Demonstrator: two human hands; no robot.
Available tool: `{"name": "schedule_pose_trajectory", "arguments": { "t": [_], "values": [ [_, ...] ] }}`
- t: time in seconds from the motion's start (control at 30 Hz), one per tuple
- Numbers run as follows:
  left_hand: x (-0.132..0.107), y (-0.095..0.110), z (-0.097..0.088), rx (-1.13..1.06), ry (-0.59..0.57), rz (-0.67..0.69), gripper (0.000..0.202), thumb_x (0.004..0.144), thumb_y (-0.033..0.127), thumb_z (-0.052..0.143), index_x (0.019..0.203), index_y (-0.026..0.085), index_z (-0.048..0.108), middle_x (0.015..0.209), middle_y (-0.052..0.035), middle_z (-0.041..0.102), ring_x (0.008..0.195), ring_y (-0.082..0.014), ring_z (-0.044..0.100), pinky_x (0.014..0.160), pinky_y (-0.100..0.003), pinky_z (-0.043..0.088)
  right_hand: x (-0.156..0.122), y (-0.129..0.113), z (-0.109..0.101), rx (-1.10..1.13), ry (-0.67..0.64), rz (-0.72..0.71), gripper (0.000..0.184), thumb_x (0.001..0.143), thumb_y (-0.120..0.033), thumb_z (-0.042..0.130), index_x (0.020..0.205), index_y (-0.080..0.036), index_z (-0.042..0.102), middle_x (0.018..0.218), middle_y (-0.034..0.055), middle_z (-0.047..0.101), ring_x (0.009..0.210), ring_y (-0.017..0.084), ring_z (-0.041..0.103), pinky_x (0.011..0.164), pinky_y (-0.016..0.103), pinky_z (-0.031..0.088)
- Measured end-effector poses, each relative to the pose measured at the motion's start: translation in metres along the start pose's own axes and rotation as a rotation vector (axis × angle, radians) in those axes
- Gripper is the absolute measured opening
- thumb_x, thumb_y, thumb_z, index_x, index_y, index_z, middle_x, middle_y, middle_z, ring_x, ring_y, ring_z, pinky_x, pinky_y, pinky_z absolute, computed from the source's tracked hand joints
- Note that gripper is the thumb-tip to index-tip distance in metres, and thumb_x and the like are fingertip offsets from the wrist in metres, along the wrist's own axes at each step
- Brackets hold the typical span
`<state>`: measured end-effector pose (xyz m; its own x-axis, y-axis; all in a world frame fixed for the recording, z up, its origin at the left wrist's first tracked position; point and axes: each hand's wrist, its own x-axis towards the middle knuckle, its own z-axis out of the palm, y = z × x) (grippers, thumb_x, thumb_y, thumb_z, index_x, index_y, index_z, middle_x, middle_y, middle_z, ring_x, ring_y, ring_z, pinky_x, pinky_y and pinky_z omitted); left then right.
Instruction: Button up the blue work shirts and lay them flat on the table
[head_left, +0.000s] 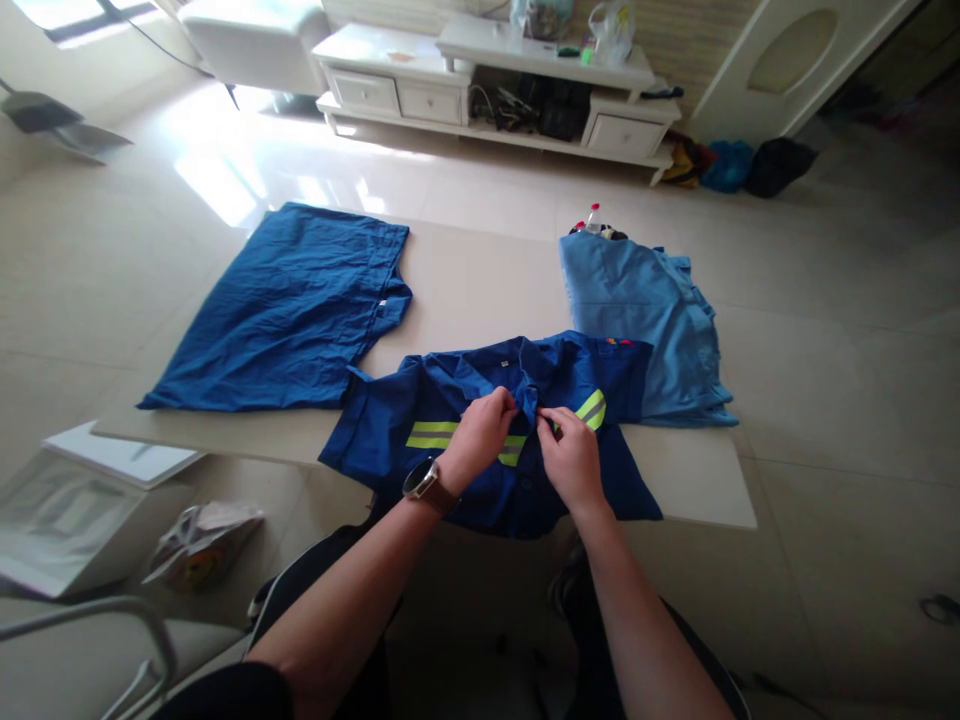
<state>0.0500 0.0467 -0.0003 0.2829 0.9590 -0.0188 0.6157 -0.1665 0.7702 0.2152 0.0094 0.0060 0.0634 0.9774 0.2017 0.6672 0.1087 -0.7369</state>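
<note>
Two bare hands, the left hand [480, 437] and right hand [571, 460], pinch the front placket [529, 405] of a blue cotton work shirt with lime reflective stripes [450, 395], which lies directly under them at 12 o'clock, collar away, sleeves spread sideways across the near edge of the pale rectangular table [465, 290].
</note>
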Motion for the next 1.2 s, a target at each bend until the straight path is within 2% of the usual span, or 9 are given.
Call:
{"name": "schedule_pose_trajectory", "arguments": {
  "t": [0.17, 0.3, 0.5, 0.6, 0.73, 1.0, 1.2],
  "values": [
    [-0.004, 0.003, -0.003, -0.090, 0.040, 0.084, 0.009, 0.094, 0.013, 0.060, 0.093, 0.022, 0.060, 0.089, -0.0029, 0.071, 0.084, -0.0188, 0.067, 0.077, -0.028, 0.048, -0.002, -0.007, -0.003, -0.029, 0.010, 0.004, 0.023, 0.096, -0.030, 0.056, 0.099, -0.022, 0.078, 0.095, 0.0078, 0.076, 0.082, 0.024, 0.069, 0.076, 0.036, 0.052],
    [-0.008, 0.004, -0.004, -0.148, 0.050, 0.100, 0.010, 0.091, 0.012, 0.060, 0.093, 0.021, 0.063, 0.089, -0.0031, 0.072, 0.085, -0.0183, 0.068, 0.080, -0.028, 0.050, -0.004, -0.010, 0.001, -0.026, 0.017, -0.017, 0.021, 0.096, -0.029, 0.058, 0.098, -0.022, 0.078, 0.093, 0.0066, 0.075, 0.081, 0.024, 0.068, 0.073, 0.035, 0.049],
    [-0.009, 0.008, -0.001, -0.350, 0.056, 0.010, 0.012, 0.085, 0.010, 0.061, 0.089, 0.019, 0.067, 0.083, -0.0008, 0.072, 0.077, -0.0148, 0.067, 0.073, -0.025, 0.050, -0.003, -0.009, 0.006, -0.039, 0.038, -0.017, 0.017, 0.095, -0.026, 0.061, 0.094, -0.021, 0.077, 0.091, 0.0062, 0.074, 0.078, 0.022, 0.066, 0.070, 0.033, 0.046],
    [-0.007, 0.009, 0.002, -0.470, 0.049, -0.055, 0.004, 0.085, 0.019, 0.066, 0.087, 0.018, 0.069, 0.080, -0.0022, 0.072, 0.074, -0.0155, 0.067, 0.068, -0.025, 0.050, -0.003, -0.009, 0.007, -0.057, 0.039, -0.014, 0.017, 0.095, -0.026, 0.060, 0.093, -0.021, 0.076, 0.091, 0.0061, 0.073, 0.077, 0.022, 0.065, 0.069, 0.033, 0.044],
    [-0.005, 0.007, 0.006, -0.588, 0.049, -0.099, 0.014, 0.082, 0.030, 0.074, 0.086, 0.016, 0.070, 0.080, -0.0041, 0.073, 0.074, -0.0166, 0.067, 0.067, -0.025, 0.051, -0.003, -0.010, 0.006, -0.062, 0.046, -0.015, 0.014, 0.094, -0.025, 0.059, 0.090, -0.021, 0.073, 0.090, 0.0057, 0.071, 0.078, 0.022, 0.063, 0.069, 0.033, 0.043],
    [-0.003, 0.005, 0.013, -0.773, 0.122, -0.125, 0.012, 0.081, 0.028, 0.073, 0.083, 0.016, 0.071, 0.075, -0.0023, 0.071, 0.067, -0.0132, 0.064, 0.063, -0.023, 0.049, -0.003, -0.012, 0.005, -0.024, 0.095, -0.021, 0.013, 0.095, -0.027, 0.060, 0.087, -0.021, 0.068, 0.087, 0.0040, 0.070, 0.078, 0.021, 0.062, 0.069, 0.032, 0.042],
    [-0.002, 0.010, 0.013, -0.824, 0.144, -0.115, 0.009, 0.075, 0.016, 0.071, 0.083, 0.016, 0.069, 0.074, -0.0019, 0.070, 0.066, -0.0120, 0.065, 0.062, -0.021, 0.049, -0.004, -0.011, 0.005, -0.017, 0.106, -0.021, 0.015, 0.096, -0.029, 0.058, 0.086, -0.022, 0.065, 0.086, 0.0039, 0.069, 0.079, 0.021, 0.062, 0.072, 0.033, 0.043]
  ]
}}
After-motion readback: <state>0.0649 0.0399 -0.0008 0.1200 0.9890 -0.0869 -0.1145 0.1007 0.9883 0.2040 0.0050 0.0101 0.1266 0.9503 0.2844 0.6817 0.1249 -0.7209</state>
